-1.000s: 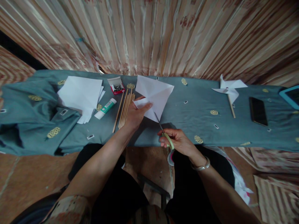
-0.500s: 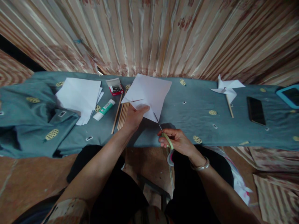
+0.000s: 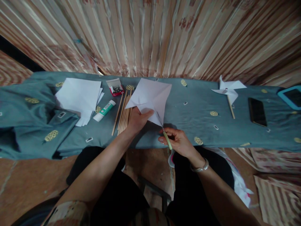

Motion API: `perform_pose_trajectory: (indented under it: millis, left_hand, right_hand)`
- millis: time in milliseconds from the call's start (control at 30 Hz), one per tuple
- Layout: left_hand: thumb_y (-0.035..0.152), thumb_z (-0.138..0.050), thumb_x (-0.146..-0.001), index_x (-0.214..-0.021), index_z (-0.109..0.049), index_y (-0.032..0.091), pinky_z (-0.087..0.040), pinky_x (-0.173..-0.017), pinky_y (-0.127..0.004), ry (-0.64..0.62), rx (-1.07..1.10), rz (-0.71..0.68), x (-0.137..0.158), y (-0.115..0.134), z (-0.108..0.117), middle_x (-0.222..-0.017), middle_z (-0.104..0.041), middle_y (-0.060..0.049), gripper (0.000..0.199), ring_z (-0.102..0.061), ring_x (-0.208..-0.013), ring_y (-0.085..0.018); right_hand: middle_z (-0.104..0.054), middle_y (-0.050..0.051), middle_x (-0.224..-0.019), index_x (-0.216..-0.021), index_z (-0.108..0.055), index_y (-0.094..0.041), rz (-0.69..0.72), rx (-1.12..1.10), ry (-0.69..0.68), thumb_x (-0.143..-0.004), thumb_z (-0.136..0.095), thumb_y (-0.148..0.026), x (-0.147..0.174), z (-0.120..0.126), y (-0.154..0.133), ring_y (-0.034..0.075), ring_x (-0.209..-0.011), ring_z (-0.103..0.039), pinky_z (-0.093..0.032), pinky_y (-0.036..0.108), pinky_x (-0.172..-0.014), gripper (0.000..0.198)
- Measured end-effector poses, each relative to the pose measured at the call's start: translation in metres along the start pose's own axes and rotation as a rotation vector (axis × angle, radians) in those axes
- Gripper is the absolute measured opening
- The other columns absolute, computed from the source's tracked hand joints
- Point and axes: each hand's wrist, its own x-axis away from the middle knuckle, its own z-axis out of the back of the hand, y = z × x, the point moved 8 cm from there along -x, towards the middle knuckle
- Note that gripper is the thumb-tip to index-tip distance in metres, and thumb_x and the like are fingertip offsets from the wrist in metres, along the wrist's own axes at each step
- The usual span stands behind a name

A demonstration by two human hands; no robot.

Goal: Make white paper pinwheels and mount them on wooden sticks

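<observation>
A white sheet of paper (image 3: 156, 92) with creases is held up over the cloth by my left hand (image 3: 138, 120), its thumb on top and the other fingers mostly hidden underneath. Green-handled scissors (image 3: 167, 140) are in my right hand (image 3: 176, 140), at the near corner of the sheet. Their blades overlap the paper at that corner. Left of the sheet lie several thin wooden sticks (image 3: 123, 114). Beyond them is a small red and white box (image 3: 116, 88) of metal pins, lid up, with a green and white glue stick (image 3: 104, 110) nearby.
A stack of white paper (image 3: 80, 95) lies at the left on the teal cloth (image 3: 195, 106). Towards the right are a paper pinwheel (image 3: 231, 86) on a stick, a dark phone (image 3: 257, 111) and a blue-framed device (image 3: 291, 96). A striped curtain (image 3: 150, 37) hangs behind the table.
The scissors have gone further into the sheet's near corner, and their handles have come together. The sheet has turned and shifted slightly, with my left hand moving a little right.
</observation>
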Motion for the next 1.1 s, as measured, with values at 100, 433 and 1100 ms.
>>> perform_pose_trajectory:
  millis: [100, 433, 1100]
  left_hand:
    - [0.03, -0.082, -0.061, -0.065, -0.063, 0.018, -0.044, -0.043, -0.026, -0.044, -0.005, 0.028, -0.001, -0.002, -0.003, -0.055, -0.061, 0.001, 0.023, -0.053, -0.046, -0.013]
    - [0.03, -0.082, -0.06, -0.074, -0.066, 0.02, -0.05, -0.046, -0.027, -0.042, 0.014, -0.011, -0.003, -0.001, -0.002, -0.06, -0.065, 0.001, 0.024, -0.06, -0.053, -0.015]
    - [0.031, -0.086, -0.056, -0.076, -0.067, 0.019, -0.054, -0.062, -0.032, -0.027, -0.008, -0.024, 0.001, -0.002, -0.001, -0.07, -0.069, -0.002, 0.03, -0.065, -0.069, -0.02]
  right_hand:
    - [-0.068, 0.002, -0.071, -0.093, -0.072, -0.021, -0.004, 0.004, 0.002, -0.07, -0.078, -0.061, 0.0, 0.001, 0.001, 0.017, -0.063, -0.06, -0.046, 0.027, -0.056, 0.046]
    - [-0.066, 0.001, -0.067, -0.094, -0.072, -0.02, -0.039, -0.056, -0.024, -0.071, -0.075, -0.065, 0.0, -0.004, 0.008, 0.016, -0.06, -0.061, -0.05, 0.028, -0.057, 0.051]
    - [-0.065, -0.001, -0.065, -0.089, -0.071, -0.021, -0.088, -0.145, -0.032, -0.066, -0.08, -0.063, -0.001, -0.005, 0.013, 0.016, -0.058, -0.061, -0.047, 0.028, -0.054, 0.049]
